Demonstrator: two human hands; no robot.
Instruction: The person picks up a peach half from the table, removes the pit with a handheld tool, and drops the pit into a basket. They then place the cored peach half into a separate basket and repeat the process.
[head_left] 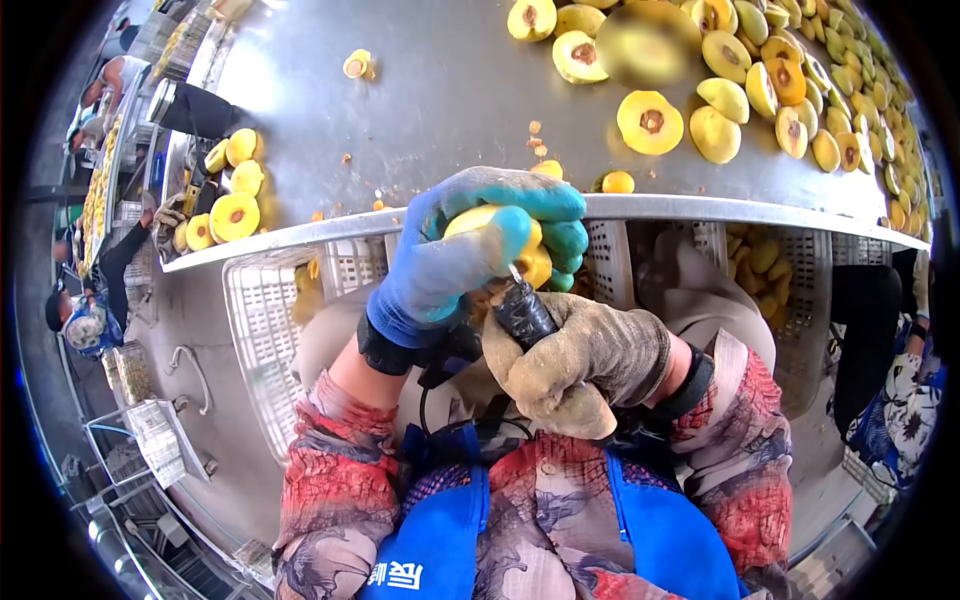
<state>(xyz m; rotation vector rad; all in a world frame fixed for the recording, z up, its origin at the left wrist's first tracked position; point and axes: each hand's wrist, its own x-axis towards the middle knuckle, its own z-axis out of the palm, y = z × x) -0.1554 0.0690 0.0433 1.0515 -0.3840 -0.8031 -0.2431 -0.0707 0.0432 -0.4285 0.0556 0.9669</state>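
My left hand [440, 250], in a blue and teal coated glove, is closed around a yellow peach [537, 266] just over the table's near edge. The fingers hide much of the fruit. In a dirty beige knit glove, my right hand [575, 360] grips a pitting tool [525, 314] with a black-taped handle. Its thin metal tip is at the peach's lower side; how deep it reaches cannot be made out. Beyond my hands, a halved peach [650, 122] with its brown pit showing lies on the metal table [430, 110].
A large pile of peach halves [800, 90] covers the table's right side. More halves [235, 216] lie at the left corner. White plastic crates [265, 330] stand below the edge, some holding fruit. Other people [90, 320] are at both sides.
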